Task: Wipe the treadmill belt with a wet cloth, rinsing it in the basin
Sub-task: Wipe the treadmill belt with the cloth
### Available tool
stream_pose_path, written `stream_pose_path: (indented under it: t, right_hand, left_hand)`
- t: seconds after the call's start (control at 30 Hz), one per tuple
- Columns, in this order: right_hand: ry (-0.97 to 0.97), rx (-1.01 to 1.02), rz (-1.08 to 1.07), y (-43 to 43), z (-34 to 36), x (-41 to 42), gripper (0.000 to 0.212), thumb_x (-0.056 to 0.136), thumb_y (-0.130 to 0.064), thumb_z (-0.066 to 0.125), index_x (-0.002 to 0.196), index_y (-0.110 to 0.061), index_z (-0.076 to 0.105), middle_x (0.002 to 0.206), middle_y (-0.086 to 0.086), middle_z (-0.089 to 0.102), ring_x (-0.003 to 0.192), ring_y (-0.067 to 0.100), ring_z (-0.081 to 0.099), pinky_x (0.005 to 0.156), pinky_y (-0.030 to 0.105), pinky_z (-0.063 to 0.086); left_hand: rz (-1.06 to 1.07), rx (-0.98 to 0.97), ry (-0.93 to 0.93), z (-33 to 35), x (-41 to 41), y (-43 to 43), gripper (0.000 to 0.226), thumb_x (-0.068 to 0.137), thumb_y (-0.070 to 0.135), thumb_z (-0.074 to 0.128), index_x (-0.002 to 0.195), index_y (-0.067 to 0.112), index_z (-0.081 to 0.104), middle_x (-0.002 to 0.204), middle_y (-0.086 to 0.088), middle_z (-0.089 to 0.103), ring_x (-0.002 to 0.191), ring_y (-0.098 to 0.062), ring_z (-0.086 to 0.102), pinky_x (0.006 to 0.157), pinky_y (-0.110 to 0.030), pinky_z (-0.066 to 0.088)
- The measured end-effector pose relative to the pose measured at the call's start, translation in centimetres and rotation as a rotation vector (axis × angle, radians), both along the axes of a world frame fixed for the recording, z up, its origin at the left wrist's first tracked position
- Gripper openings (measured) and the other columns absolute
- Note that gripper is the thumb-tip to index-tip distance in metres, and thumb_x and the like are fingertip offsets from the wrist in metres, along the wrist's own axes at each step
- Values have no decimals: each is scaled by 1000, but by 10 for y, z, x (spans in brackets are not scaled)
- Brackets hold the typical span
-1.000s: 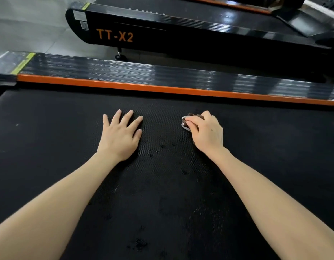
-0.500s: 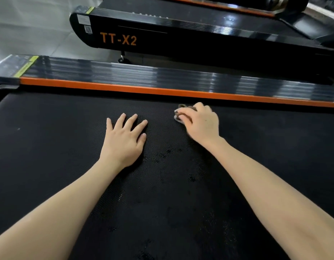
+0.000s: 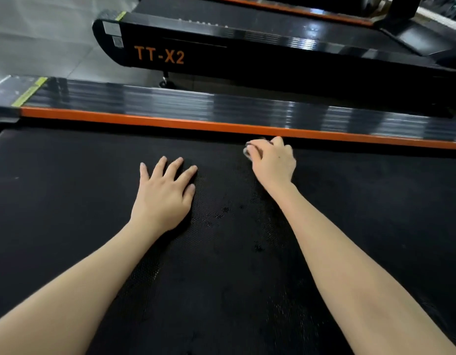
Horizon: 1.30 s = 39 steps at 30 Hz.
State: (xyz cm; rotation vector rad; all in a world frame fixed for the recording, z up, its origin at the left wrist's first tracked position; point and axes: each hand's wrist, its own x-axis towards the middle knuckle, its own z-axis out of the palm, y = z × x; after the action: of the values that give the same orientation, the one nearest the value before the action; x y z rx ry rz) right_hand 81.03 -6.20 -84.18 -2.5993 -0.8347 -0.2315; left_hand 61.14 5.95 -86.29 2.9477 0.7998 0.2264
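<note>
The cloth [image 3: 247,152] is a small bunched wad, mostly hidden under the right hand [image 3: 271,162]. That hand's fingers curl over it and press it onto the belt [image 3: 68,201] just beside the orange strip [image 3: 145,120]; only a greyish fold peeks out by the fingertips. The left hand [image 3: 162,193] lies flat on the belt, fingers straight and spread, holding nothing, farther from the orange strip than the right. The cloth looks soft, limp and light. Being wet, it will likely drag on the belt's rough dotted surface rather than glide — best held bunched under the palm, fingers hooked over its leading edge. Damp spots [image 3: 221,211] dot the belt on the near side of the strip. No basin shows, so its contents cannot be told.
</note>
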Motion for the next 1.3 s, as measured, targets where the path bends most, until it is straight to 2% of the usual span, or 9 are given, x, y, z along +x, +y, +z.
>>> stream_pose_path:
  t: [0.13,0.37,0.53,0.63,0.73,0.87,1.07,1.13,1.3]
  right_hand:
    - [-80,-13,276,-13,-2,-24,32,94,-46,50,121,-35,63,107,7,54,93,28,49,72,33,40]
    - [-20,-10,-59,-3,-1,21,33,97,-43,45,123,-29,61,116,11,53,100,33,51,78,36,41]
    - [-74,9,255,-26,-6,-42,33,92,-48,53,118,-31,66,99,10,54,82,30,53,66,30,37]
    - [-106,19,383,-51,-6,-54,32,88,-50,58,113,-33,68,91,4,53,77,24,54,61,29,43]
    - [-79,23,309,-45,0,-37,34,86,-59,56,112,-40,66,89,-5,49,83,19,54,65,29,42]
    - [-62,20,171,-34,0,-44,38,85,-62,54,111,-38,67,92,-3,51,88,21,54,67,27,34]
    - [-106,99,463,-85,-8,-108,32,84,-56,52,97,-35,73,82,-3,53,71,20,54,54,26,44]
    - [-133,75,415,-85,-5,-87,32,83,-57,52,98,-37,72,82,-2,54,75,22,57,59,28,45]
    - [-50,21,34,-61,-1,-32,29,90,-50,55,113,-38,67,96,1,52,95,27,55,71,28,36]
  left_hand:
    - [-11,4,-22,-1,-1,2,72,85,53,5,143,31,40,151,-5,36,142,-33,22,113,-60,9]
    - [-3,-1,-24,0,0,2,74,83,53,3,144,31,38,152,-5,34,143,-32,21,113,-59,7]
    - [-10,0,-31,0,-1,1,74,84,53,5,143,29,41,151,-6,35,142,-34,22,112,-61,8]
    - [-8,-2,-27,1,-1,1,71,85,53,6,144,30,39,152,-6,34,143,-33,20,112,-60,7]
    - [-2,-3,-18,0,-1,1,66,88,50,11,145,31,37,154,-5,31,144,-32,18,113,-59,6]
    - [-4,-6,-18,1,-1,1,57,94,47,17,146,31,35,154,-5,29,144,-31,16,113,-59,5]
    - [0,-7,-31,0,-1,-1,48,100,41,27,147,31,32,156,-4,26,144,-31,14,114,-59,3]
    - [1,-9,-33,1,-2,0,48,100,40,29,147,31,32,156,-4,25,145,-31,13,114,-59,3]
    - [-3,-6,-13,2,0,1,49,100,42,26,147,32,31,156,-4,25,145,-30,13,114,-59,3]
